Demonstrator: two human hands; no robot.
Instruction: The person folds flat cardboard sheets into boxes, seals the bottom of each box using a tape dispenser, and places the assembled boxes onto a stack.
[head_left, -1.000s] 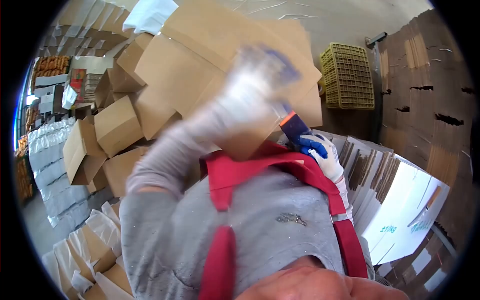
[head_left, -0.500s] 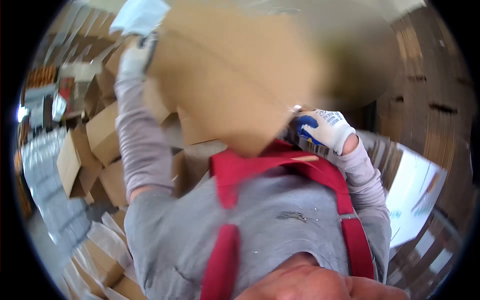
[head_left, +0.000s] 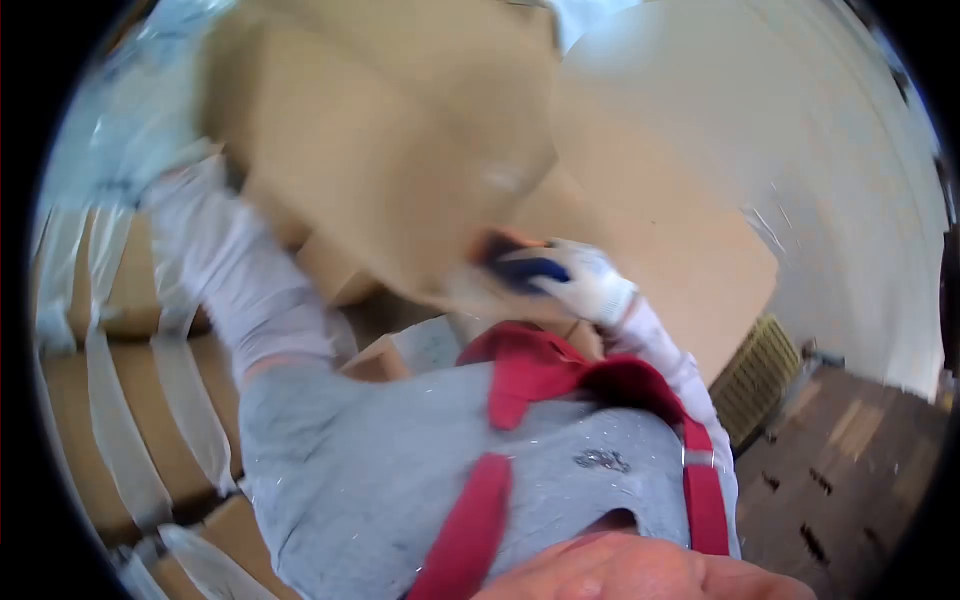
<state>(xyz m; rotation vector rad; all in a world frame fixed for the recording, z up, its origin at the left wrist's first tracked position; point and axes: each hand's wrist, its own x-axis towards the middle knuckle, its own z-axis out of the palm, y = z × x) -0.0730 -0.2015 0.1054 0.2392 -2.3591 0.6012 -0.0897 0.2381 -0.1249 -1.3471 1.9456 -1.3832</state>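
Big box up at my chest, tool in my right hand, heavy motion blur.

My left hand [head_left: 200, 175] is up at the left edge of the large brown cardboard box [head_left: 380, 170]; too smeared to tell whether its fingers grip or lie flat. The box is tilted, raised in front of my grey shirt with red straps [head_left: 530, 370]. My right hand [head_left: 585, 285], in a white glove with a blue palm, curls tight round a dark blue tool with an orange end [head_left: 510, 258], just under the box's lower edge. On my left, stacked brown cartons banded with clear tape [head_left: 100, 400]. On my right, a yellow plastic crate [head_left: 760, 370] stands near a pale wall [head_left: 820, 150].
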